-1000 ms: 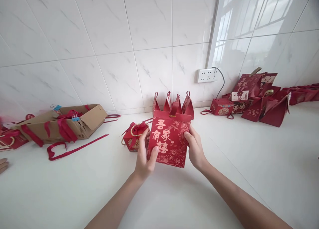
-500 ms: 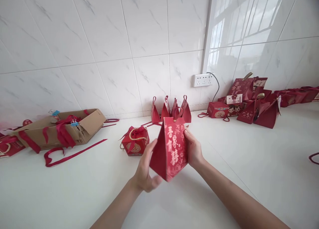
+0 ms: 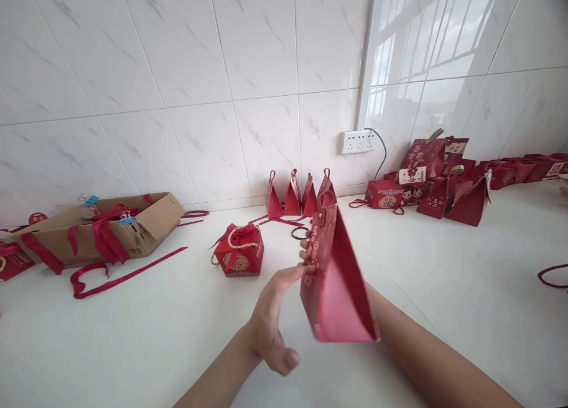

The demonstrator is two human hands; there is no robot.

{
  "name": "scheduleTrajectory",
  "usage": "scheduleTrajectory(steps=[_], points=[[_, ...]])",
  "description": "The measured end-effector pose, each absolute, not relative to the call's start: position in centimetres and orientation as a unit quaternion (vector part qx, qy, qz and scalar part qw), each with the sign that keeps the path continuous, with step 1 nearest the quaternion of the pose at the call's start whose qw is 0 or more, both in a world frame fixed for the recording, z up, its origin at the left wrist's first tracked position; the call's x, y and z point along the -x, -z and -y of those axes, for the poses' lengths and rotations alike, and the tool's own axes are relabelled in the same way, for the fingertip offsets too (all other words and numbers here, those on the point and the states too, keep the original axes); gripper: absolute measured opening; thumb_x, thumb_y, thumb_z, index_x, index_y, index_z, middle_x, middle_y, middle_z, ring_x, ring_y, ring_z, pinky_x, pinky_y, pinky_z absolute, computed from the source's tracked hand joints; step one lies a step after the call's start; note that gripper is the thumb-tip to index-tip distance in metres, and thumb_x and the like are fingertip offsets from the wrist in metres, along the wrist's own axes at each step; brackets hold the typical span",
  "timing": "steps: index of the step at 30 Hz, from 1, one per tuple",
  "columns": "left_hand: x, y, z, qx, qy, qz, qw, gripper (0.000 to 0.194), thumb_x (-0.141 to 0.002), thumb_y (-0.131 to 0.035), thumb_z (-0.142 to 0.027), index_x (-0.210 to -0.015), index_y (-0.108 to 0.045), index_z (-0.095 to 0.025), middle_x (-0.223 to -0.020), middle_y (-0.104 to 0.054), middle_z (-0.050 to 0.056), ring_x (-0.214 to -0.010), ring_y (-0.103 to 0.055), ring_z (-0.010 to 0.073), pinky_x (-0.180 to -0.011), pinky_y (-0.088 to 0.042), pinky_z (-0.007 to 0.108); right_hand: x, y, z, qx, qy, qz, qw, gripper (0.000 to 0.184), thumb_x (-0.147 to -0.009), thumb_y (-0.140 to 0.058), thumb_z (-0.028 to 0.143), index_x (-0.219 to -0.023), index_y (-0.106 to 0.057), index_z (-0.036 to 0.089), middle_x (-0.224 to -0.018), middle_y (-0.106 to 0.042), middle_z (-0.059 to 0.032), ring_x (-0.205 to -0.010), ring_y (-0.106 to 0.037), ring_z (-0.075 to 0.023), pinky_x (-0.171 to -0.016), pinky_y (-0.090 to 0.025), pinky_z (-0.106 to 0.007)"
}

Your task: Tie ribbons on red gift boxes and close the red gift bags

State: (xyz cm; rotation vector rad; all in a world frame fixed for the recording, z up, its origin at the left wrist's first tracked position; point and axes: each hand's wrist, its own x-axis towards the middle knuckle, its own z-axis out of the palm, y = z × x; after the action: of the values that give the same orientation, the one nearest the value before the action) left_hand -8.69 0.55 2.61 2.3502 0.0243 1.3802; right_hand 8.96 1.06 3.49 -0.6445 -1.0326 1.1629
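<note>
A red triangular gift box [image 3: 339, 290] with a strap handle and pale lettering is held up in front of me, its open hollow side turned towards me. Behind it my right hand [image 3: 305, 249] grips the box; only fingertips show past its left edge, and the palm is hidden. My left hand [image 3: 270, 319] is open, thumb spread away, with its fingertips at the lettered face. To the left, a red six-sided gift box [image 3: 242, 257] with a rope handle and ribbon sits on the white table [image 3: 186, 337]. A thin dark loop [image 3: 300, 234] lies behind my fingers.
Several triangular boxes [image 3: 293, 200] line the tiled wall. At left, a cardboard box [image 3: 80, 254] holds red ribbons and clips, with a loose ribbon [image 3: 133, 278] before it. More red boxes [image 3: 439, 195] crowd the right, near a power strip [image 3: 357, 142]. Part of a hand [image 3: 564, 189] shows at the right edge.
The triangular box has turned, swinging its hollow side from the left towards me, and shifted slightly right. My left hand has loosened from its side, and my right hand is now behind it.
</note>
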Motion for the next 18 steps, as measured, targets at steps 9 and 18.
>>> scheduleTrajectory(steps=[9,18], points=[[8.9,-2.4,-2.4,-0.831,-0.48,-0.123,0.252,0.042,-0.089,-0.042,-0.038,-0.128,-0.039,-0.023,-0.12,-0.051,0.013,-0.109,-0.052,0.0281,-0.089,-0.047,0.042,-9.1,-4.7,-0.6,0.274,-0.601,0.304,0.686,0.026,-0.061,-0.068,0.043,-0.075,-0.063,0.022,-0.075,-0.069,-0.0027,-0.075,-0.066,-0.0278,-0.073,-0.053,-0.043],[8.9,-1.5,-3.6,-0.719,-0.471,-0.231,0.456,0.037,-0.088,-0.042,-0.051,-0.085,-0.056,-0.017,-0.074,-0.062,0.005,-0.067,-0.056,0.019,-0.064,-0.048,0.033,-9.1,-4.5,-0.9,0.269,-0.569,0.377,0.679,0.03,-0.068,-0.07,0.044,-0.084,-0.063,0.02,-0.077,-0.069,-0.0027,-0.076,-0.066,-0.0234,-0.068,-0.052,-0.035]])
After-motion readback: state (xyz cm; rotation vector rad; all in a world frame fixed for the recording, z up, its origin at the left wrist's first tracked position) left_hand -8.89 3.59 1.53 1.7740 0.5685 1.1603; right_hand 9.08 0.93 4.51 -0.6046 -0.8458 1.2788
